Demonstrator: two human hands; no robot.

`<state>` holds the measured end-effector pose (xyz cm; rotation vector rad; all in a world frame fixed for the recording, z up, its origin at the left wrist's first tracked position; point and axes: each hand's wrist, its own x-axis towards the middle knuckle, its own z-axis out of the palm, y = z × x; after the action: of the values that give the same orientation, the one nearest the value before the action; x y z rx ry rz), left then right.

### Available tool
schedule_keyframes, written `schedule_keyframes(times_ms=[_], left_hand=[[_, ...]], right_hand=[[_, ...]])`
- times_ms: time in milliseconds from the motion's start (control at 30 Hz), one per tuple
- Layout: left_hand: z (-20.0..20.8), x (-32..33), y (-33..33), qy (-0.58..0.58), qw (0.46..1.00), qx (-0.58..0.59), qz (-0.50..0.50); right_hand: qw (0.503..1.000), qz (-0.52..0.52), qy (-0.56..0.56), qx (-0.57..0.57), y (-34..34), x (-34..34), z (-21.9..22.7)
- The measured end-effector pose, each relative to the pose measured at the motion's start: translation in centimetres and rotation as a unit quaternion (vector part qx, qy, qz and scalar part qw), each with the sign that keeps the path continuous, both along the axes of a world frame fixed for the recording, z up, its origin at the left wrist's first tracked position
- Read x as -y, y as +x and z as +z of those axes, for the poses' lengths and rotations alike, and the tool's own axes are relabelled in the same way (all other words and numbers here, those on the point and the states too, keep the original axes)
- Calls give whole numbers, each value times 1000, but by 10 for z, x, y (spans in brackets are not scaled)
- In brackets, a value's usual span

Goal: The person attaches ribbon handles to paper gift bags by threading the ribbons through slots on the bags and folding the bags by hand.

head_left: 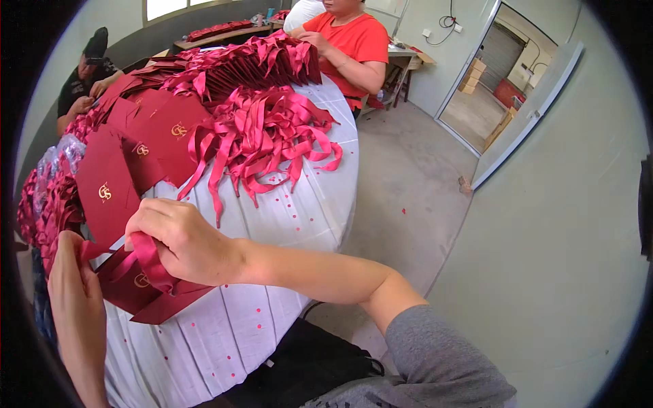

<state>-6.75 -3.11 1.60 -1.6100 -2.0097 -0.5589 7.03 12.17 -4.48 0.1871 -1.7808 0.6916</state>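
My right hand [180,241] is closed around a crimson ribbon [151,262], which hangs in a loop below the fingers. Under it lies a dark red paper bag [170,307] with a gold emblem, close to the table's near left edge. My left hand [73,285] grips the bag's upper left side, its fingers partly hidden, and a piece of ribbon shows beside its thumb. Between the hands a thin dark strip is visible, too small to make out. More dark red bags [102,180] lie flat just beyond my hands.
A tangled heap of crimson ribbons [262,132] and a long row of ribboned bags [238,71] cover the far part of the white-clothed table [309,234]. Small red dots are scattered over the cloth. A person in red [357,51] and another in black [85,85] work across from me.
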Motion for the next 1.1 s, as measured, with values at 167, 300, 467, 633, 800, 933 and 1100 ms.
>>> schedule_keyframes(times_ms=[167,300,467,633,800,933,1100], left_hand=[[-1,-15,7,2,999,32,13],[-8,-18,-23,189,953,166,-169],[-22,-9,-22,227,775,540,-237],[-7,-3,-21,208,666,669,-258],[5,4,-30,130,718,628,-270],[8,0,-32,98,857,472,-185],[-21,-1,-47,165,638,716,-231]], right_hand=[[1000,23,-3,-1,0,2,0],[999,41,-1,-15,-8,5,1],[1000,19,2,25,0,-1,0],[997,8,-4,81,8,4,9],[996,5,-3,85,3,3,8],[996,-9,-37,81,1,-4,3],[995,8,-17,101,1,3,2]])
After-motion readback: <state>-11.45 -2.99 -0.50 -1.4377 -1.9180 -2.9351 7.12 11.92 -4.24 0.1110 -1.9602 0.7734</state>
